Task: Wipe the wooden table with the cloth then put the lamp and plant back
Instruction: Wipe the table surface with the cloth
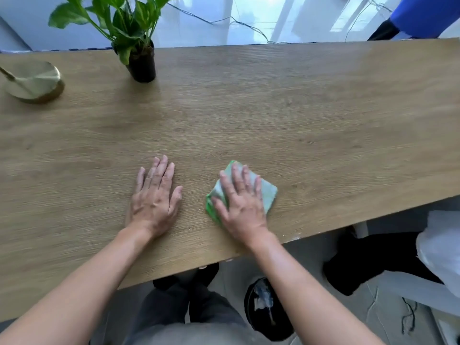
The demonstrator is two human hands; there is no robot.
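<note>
My right hand [240, 201] lies flat with straight fingers on a folded green and grey cloth [267, 194], pressing it onto the wooden table [273, 108] near the front edge. My left hand [154, 196] rests palm down on the bare wood just left of the cloth, fingers straight. At the far left stands the lamp's round brass base [37, 83], its stem running out of view. The plant [140, 61], green leaves in a dark pot, stands near the table's back edge, right of the lamp.
A black bin [267, 307] stands on the floor under the table's front edge by my legs. White plastic [440, 250] lies at the right. A blue object [423, 14] and loose cables [236, 21] are beyond the back edge.
</note>
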